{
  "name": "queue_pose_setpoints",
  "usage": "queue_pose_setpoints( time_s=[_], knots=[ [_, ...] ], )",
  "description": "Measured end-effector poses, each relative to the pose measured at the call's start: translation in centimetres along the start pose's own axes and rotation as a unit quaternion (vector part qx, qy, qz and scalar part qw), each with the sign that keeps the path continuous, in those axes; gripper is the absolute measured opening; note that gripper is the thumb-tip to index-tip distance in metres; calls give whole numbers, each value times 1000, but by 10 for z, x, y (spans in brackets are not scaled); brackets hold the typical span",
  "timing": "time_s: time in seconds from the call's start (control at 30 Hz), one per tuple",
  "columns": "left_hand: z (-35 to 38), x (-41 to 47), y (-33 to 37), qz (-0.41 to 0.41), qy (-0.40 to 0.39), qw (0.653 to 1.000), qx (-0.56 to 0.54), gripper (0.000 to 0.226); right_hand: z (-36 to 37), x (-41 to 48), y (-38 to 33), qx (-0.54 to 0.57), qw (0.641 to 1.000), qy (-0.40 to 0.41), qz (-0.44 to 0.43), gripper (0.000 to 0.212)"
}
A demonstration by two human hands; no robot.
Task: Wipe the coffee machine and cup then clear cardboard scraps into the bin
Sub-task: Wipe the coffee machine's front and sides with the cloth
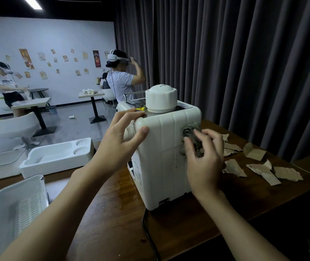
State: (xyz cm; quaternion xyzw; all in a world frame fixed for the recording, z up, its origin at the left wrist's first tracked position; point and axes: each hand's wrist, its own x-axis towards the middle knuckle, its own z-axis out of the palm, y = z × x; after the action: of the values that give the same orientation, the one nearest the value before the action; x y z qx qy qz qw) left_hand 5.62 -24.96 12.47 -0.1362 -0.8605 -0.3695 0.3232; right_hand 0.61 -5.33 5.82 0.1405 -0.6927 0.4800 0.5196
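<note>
A white coffee machine (161,159) with a round white cap stands on the dark wooden table (112,213), its back toward me. My left hand (120,140) grips its upper left corner, thumb on the back panel and fingers over the top edge. My right hand (205,157) holds a grey cloth (191,131) against the machine's right rear edge. Several torn cardboard scraps (263,170) lie on the table to the right of the machine. No cup or bin shows near me.
A black power cord (148,232) runs from the machine toward the table's front edge. A white slotted tray (15,210) sits at the left front, a white moulded tray (56,157) behind it. Dark curtains hang behind the table. People with headsets stand at far tables.
</note>
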Motion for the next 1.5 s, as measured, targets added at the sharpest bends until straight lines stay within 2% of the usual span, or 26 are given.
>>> queue_pose_setpoints(
  time_s=[0.17, 0.33, 0.47, 0.53, 0.7, 0.9, 1.1, 1.23, 1.3, 1.4, 1.5],
  knots=[
    [0, 0, 4, -9, -3, 1000, -1, 33, 9, -15, -20, 20, 1000, 7, 16, 26],
    [0, -1, 4, -10, 7, 1000, -1, 35, 19, -50, -47, 12, 993, -61, -97, 24],
    [0, -1, 5, -11, 5, 1000, -7, 32, 11, -44, -31, -21, 982, -100, -160, 22],
    [0, -1, 6, -9, -2, 1000, -5, 27, 5, -35, -17, -35, 987, -89, -128, 24],
    [-1, -1, 8, -13, -9, 1000, 2, 24, -3, -20, 7, -10, 999, -20, 29, 24],
    [3, -1, 8, -18, -6, 1000, 5, 28, 7, -35, -9, 14, 998, -5, 65, 22],
    [3, -2, 4, -22, 3, 1000, -1, 41, 20, -75, -41, 14, 993, -88, -79, 18],
    [1, -3, 2, -16, -5, 1000, 17, 51, 13, -64, -29, 13, 987, -109, -121, 22],
    [0, -3, 1, -17, -9, 1000, 12, 51, 7, -57, -16, 2, 991, -102, -82, 20],
    [-1, -2, 1, -26, -19, 999, 16, 57, -1, -44, 6, 1, 998, -51, 42, 23],
    [0, -2, 1, -26, -17, 999, 22, 59, -4, -38, 18, -3, 997, -14, 77, 23]
  ],
)
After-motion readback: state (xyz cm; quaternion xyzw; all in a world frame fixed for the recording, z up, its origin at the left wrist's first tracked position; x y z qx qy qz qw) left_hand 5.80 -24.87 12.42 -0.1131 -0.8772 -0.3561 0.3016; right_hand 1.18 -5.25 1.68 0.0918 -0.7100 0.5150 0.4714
